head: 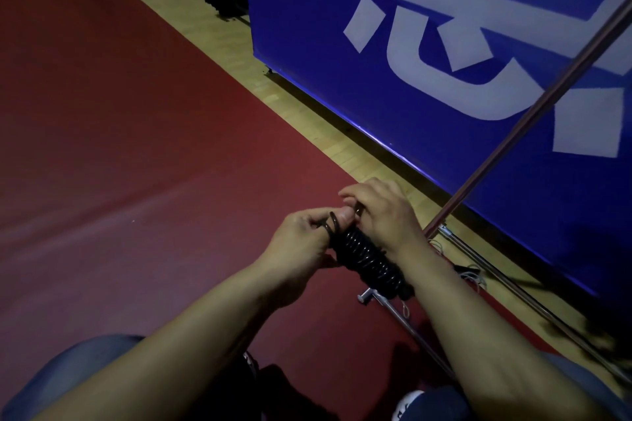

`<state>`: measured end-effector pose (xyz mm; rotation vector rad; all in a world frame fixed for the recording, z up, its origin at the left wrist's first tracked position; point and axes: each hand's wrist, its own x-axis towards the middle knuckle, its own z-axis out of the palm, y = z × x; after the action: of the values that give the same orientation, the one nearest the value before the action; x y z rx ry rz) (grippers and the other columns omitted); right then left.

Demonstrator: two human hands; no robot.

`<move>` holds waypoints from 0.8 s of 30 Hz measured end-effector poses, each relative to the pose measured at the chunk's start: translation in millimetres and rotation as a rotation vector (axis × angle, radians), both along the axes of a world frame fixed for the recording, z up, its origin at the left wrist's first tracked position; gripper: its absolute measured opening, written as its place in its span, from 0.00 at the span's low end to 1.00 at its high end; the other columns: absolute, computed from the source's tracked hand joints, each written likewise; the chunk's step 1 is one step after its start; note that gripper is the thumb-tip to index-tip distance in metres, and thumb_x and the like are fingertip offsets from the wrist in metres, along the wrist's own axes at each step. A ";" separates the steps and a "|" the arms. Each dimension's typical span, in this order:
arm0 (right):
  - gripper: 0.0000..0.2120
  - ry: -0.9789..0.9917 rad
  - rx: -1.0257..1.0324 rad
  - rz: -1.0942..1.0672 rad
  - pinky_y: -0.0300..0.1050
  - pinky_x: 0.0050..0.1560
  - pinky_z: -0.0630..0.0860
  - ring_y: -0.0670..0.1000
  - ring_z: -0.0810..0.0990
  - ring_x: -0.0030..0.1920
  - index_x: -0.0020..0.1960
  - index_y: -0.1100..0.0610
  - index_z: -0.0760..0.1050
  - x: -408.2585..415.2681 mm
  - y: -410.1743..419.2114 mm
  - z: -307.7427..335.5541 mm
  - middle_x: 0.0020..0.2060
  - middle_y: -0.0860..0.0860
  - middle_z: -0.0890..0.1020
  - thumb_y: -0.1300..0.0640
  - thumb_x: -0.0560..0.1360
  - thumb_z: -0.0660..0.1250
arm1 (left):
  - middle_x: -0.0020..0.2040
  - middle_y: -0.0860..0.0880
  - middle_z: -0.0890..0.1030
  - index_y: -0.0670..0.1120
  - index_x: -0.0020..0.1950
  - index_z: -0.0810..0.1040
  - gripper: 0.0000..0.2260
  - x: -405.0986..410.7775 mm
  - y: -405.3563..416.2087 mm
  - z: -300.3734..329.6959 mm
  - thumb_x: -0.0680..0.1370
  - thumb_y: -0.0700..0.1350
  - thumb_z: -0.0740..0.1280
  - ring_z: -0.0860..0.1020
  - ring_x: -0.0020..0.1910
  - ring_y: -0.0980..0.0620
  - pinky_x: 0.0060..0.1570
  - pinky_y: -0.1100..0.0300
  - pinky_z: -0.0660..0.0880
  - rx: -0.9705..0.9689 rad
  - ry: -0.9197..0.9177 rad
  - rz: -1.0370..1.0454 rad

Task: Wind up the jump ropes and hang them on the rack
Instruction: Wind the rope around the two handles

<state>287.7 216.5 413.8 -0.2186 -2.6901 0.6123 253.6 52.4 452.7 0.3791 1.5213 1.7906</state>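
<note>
Winding nearly done — black jump rope coiled tight at lower centre of the frame. Left hand pinching the last loop; right hand curled round the bundle's top. Next, probably: tucking the end, then reaching for the rack — upper right.

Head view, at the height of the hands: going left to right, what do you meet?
Red floor → left hand → coiled black rope → right hand → slanted pole → blue banner.
</note>
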 end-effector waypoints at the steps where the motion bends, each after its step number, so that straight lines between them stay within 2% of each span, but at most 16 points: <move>1: 0.10 -0.017 0.003 -0.015 0.44 0.47 0.64 0.54 0.71 0.52 0.56 0.54 0.81 0.9 1.1 4.3 0.47 0.51 0.79 0.60 0.77 0.65 | 0.36 0.47 0.79 0.41 0.48 0.82 0.11 -0.1 -0.1 0.0 0.78 0.48 0.67 0.79 0.37 0.48 0.40 0.53 0.80 0.002 -0.039 -0.007; 4: 0.09 -0.048 0.012 -0.017 0.44 0.46 0.68 0.52 0.73 0.50 0.56 0.51 0.81 7.0 6.3 16.9 0.44 0.49 0.78 0.57 0.79 0.64 | 0.35 0.47 0.78 0.43 0.46 0.80 0.07 -6.0 0.8 -7.3 0.80 0.45 0.65 0.79 0.35 0.51 0.40 0.52 0.81 -0.031 -0.072 -0.028; 7: 0.12 -0.194 -0.063 0.027 0.45 0.47 0.73 0.44 0.76 0.46 0.57 0.48 0.78 15.4 5.8 35.9 0.44 0.43 0.79 0.61 0.77 0.65 | 0.39 0.44 0.78 0.42 0.48 0.80 0.05 -12.9 0.5 -20.4 0.80 0.43 0.67 0.80 0.35 0.50 0.37 0.52 0.81 -0.118 -0.046 -0.001; 10: 0.14 -0.390 -0.097 0.043 0.39 0.38 0.70 0.42 0.76 0.37 0.57 0.46 0.74 31.4 0.6 57.8 0.37 0.44 0.79 0.61 0.74 0.67 | 0.41 0.44 0.79 0.43 0.53 0.80 0.06 -10.8 5.6 -32.8 0.77 0.42 0.71 0.80 0.34 0.50 0.34 0.52 0.80 -0.170 -0.031 0.090; 12: 0.11 -0.443 -0.187 0.056 0.36 0.36 0.73 0.41 0.78 0.36 0.53 0.46 0.74 45.2 -2.3 69.9 0.37 0.45 0.80 0.57 0.74 0.69 | 0.38 0.45 0.80 0.43 0.50 0.81 0.04 -7.5 10.1 -37.3 0.77 0.42 0.71 0.80 0.32 0.52 0.32 0.55 0.79 -0.181 0.001 0.105; 15: 0.09 -0.411 -0.446 0.071 0.38 0.40 0.79 0.43 0.81 0.37 0.52 0.48 0.80 60.3 -4.4 81.3 0.42 0.47 0.84 0.59 0.76 0.70 | 0.36 0.44 0.81 0.42 0.46 0.82 0.05 -3.5 14.0 -38.8 0.78 0.44 0.70 0.80 0.31 0.51 0.34 0.54 0.79 -0.182 0.013 0.092; 17: 0.10 -0.318 -0.764 0.059 0.37 0.40 0.80 0.47 0.81 0.36 0.53 0.56 0.82 65.3 -9.2 84.3 0.44 0.55 0.85 0.67 0.75 0.69 | 0.38 0.43 0.81 0.42 0.47 0.82 0.06 0.3 14.8 -35.2 0.79 0.44 0.69 0.81 0.35 0.48 0.37 0.50 0.82 -0.155 -0.031 0.094; 19: 0.11 -0.243 -0.906 0.064 0.37 0.43 0.80 0.49 0.82 0.40 0.54 0.61 0.82 68.7 -12.3 87.0 0.47 0.59 0.85 0.70 0.75 0.68 | 0.40 0.42 0.80 0.40 0.50 0.82 0.07 4.8 15.4 -27.9 0.79 0.44 0.68 0.81 0.37 0.45 0.36 0.51 0.82 -0.109 -0.071 0.091; 22: 0.14 -0.145 -0.821 0.112 0.36 0.47 0.78 0.45 0.82 0.46 0.58 0.56 0.81 76.6 -19.1 98.2 0.46 0.54 0.84 0.65 0.74 0.71 | 0.37 0.44 0.80 0.41 0.47 0.82 0.07 12.6 15.0 -12.9 0.80 0.43 0.67 0.80 0.33 0.48 0.31 0.57 0.78 -0.042 -0.075 0.057; 24: 0.11 -0.042 -0.558 0.052 0.38 0.48 0.76 0.44 0.80 0.47 0.56 0.45 0.82 84.0 -24.3 105.6 0.46 0.50 0.81 0.55 0.75 0.71 | 0.34 0.45 0.80 0.43 0.42 0.81 0.07 20.2 16.2 -4.8 0.80 0.41 0.67 0.79 0.30 0.50 0.30 0.58 0.77 -0.015 -0.060 0.039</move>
<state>371.8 192.2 519.4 -0.3075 -2.5059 1.3784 273.9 68.7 447.9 0.2883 1.5089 1.8036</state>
